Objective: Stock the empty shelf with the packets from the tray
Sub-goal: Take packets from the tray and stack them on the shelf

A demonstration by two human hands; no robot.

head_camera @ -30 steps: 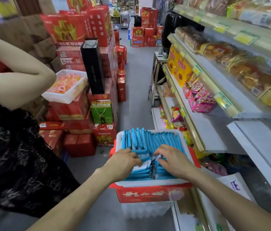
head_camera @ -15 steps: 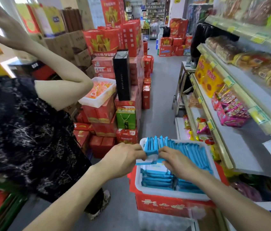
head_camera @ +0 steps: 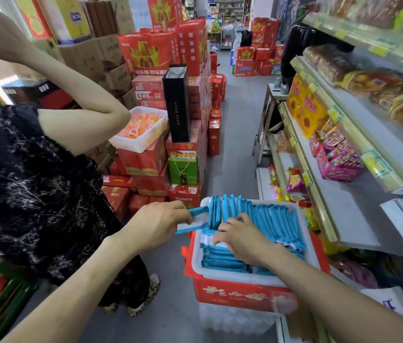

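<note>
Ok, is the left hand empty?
No, the left hand grips a blue packet at the white tray's left edge.

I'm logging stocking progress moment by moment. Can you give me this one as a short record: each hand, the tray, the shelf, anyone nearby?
left hand: holds one blue packet at the tray's left rim
right hand: inside the tray, fingers on the stocked packets; grip unclear
tray: white, on a red crate, nearly full; packets upright at the back, flat in front
shelf: near section bare, no blue packets on it
bystander: stands at left, arm raised
</note>
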